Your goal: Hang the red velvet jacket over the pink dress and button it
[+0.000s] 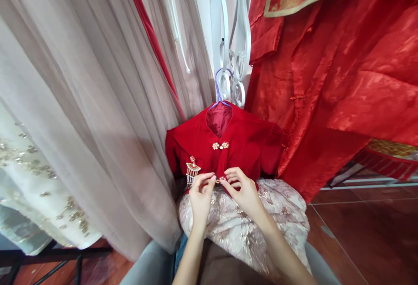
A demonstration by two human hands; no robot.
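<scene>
Small red jacket (241, 145) on a purple hanger (218, 89), hung from a white scrolled stand (240, 58) just above it. L hand (200, 198) & R hand (244, 193) meet at the jacket's front hem, fingers of both pinching the lower clasp (221, 179), below the gold flower-shaped upper clasp (220, 145). Tassel brooch (192, 171) is pinned beside the L hand; pale floral skirt (281, 206) lies under the jacket, w/ sheer beige curtain (98, 124) to its left & big red silk robe (342, 80) to its right.
</scene>
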